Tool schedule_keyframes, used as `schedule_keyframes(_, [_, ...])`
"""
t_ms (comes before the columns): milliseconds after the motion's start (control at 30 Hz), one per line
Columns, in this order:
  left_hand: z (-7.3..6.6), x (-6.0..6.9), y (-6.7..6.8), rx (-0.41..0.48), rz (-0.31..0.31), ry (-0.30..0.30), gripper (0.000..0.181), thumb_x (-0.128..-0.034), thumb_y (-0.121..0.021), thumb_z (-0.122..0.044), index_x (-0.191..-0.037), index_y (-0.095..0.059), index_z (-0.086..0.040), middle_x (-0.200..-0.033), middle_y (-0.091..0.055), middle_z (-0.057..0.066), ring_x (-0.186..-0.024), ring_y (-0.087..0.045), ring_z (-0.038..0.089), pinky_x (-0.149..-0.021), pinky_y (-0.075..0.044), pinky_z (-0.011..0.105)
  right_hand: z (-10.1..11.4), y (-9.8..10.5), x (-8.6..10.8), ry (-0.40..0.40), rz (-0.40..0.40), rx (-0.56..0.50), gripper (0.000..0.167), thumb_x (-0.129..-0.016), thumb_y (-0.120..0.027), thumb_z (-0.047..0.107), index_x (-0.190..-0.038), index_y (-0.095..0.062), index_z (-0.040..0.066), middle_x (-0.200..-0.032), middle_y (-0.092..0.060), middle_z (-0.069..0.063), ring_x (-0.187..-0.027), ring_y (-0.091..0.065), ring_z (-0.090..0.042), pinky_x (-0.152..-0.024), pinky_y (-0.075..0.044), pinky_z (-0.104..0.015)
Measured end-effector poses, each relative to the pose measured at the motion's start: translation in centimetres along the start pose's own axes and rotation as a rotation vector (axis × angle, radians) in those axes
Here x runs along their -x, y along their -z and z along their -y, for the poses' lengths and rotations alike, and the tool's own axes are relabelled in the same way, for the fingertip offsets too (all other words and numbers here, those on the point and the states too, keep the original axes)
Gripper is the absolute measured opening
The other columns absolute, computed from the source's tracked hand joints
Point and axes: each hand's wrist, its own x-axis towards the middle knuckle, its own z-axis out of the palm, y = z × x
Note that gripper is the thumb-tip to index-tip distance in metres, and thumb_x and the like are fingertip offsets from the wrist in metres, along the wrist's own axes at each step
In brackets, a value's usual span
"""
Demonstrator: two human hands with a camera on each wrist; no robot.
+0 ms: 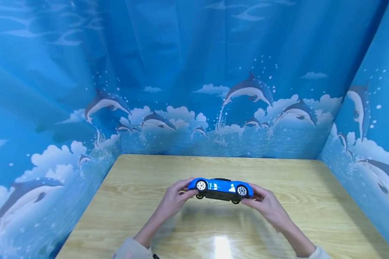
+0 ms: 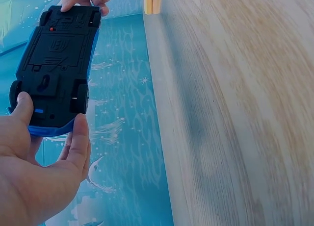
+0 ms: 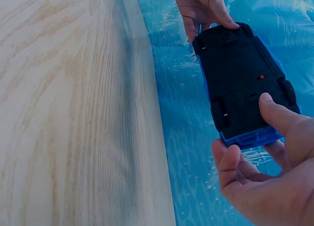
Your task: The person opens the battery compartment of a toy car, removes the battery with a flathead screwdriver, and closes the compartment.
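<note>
A blue toy car [image 1: 221, 186] is held up above the wooden table, its side with white-spoked wheels facing the head camera. At the car's left end my left hand [image 1: 176, 197] grips it, thumb low near the wheel. The other end is gripped by my right hand [image 1: 268, 207], with the thumb under the body. Both wrist views show the car's black underside [image 2: 58, 59], which carries a small red part near one end. In the right wrist view, the thumb of my right hand [image 3: 274, 172] presses on that underside [image 3: 240, 74].
The light wooden table [image 1: 142, 172] lies beneath the hands. Blue curtains printed with dolphins and clouds [image 1: 181, 72] stand behind it and on both sides. A small yellow-orange object [image 2: 152, 1] shows at the table's edge in the left wrist view.
</note>
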Motion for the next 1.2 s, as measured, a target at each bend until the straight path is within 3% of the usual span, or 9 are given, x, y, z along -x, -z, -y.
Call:
schedule_keyframes(200, [0.0, -0.1, 0.0, -0.010, 0.016, 0.006, 0.044, -0.0966, -0.073, -0.025, -0.137, -0.067, -0.010, -0.118, -0.068, 0.011, -0.099, -0.068, 0.026, -0.078, -0.064, 0.028, -0.2, 0.0, 0.0, -0.034, -0.004, 0.014, 0.057, -0.090, -0.080, 0.014, -0.142, -0.059, -0.001, -0.111, -0.071, -0.014, -0.092, -0.068, -0.017, -0.076, -0.060, -0.030])
schedule_keyframes(433, [-0.3, -0.3, 0.1, 0.038, 0.011, 0.004, 0.042, -0.0965, -0.073, -0.020, -0.136, -0.067, -0.008, -0.118, -0.069, 0.012, -0.089, -0.068, 0.020, -0.079, -0.065, 0.048, -0.3, 0.0, 0.1, -0.048, -0.001, 0.022, 0.054, -0.093, -0.078, 0.018, -0.141, -0.059, 0.001, -0.107, -0.071, -0.014, -0.090, -0.066, -0.021, -0.073, -0.058, -0.030])
schedule_keyframes(633, [-0.7, -0.5, 0.3, 0.065, 0.023, 0.022, 0.042, -0.0959, -0.074, -0.016, -0.136, -0.067, -0.006, -0.115, -0.070, 0.013, -0.087, -0.067, 0.019, -0.077, -0.065, 0.046, -0.2, 0.0, 0.0, -0.062, 0.000, 0.014, 0.053, -0.094, -0.077, 0.019, -0.140, -0.060, 0.001, -0.105, -0.069, -0.013, -0.086, -0.065, -0.023, -0.073, -0.057, -0.032])
schedule_keyframes(833, [-0.9, -0.5, 0.6, 0.095, 0.065, 0.015, 0.043, -0.0964, -0.073, -0.014, -0.138, -0.065, -0.004, -0.118, -0.070, 0.015, -0.087, -0.068, 0.020, -0.073, -0.064, 0.029, 0.2, 0.1, 0.0, -0.083, -0.027, 0.025, 0.050, -0.094, -0.076, 0.022, -0.138, -0.061, 0.003, -0.104, -0.069, -0.013, -0.085, -0.064, -0.027, -0.076, -0.055, -0.034])
schedule_keyframes(933, [-1.0, -0.6, 0.6, 0.102, 0.080, 0.021, 0.044, -0.0970, -0.072, -0.015, -0.139, -0.064, -0.004, -0.114, -0.071, 0.015, -0.085, -0.069, 0.025, -0.070, -0.062, 0.025, 0.3, 0.1, 0.0, -0.089, -0.034, 0.037, 0.047, -0.095, -0.075, 0.024, -0.135, -0.063, 0.004, -0.098, -0.066, -0.012, -0.083, -0.063, -0.029, -0.076, -0.053, -0.034])
schedule_keyframes(1200, [-0.7, -0.6, 0.7, 0.082, 0.110, 0.053, 0.048, -0.0978, -0.072, -0.026, -0.141, -0.064, -0.007, -0.101, -0.069, 0.009, -0.083, -0.070, 0.041, -0.064, -0.058, 0.025, 0.0, 0.2, 0.1, -0.065, -0.033, 0.072, 0.037, -0.098, -0.071, 0.025, -0.128, -0.066, 0.003, -0.087, -0.062, -0.013, -0.077, -0.061, -0.022, -0.077, -0.049, -0.036])
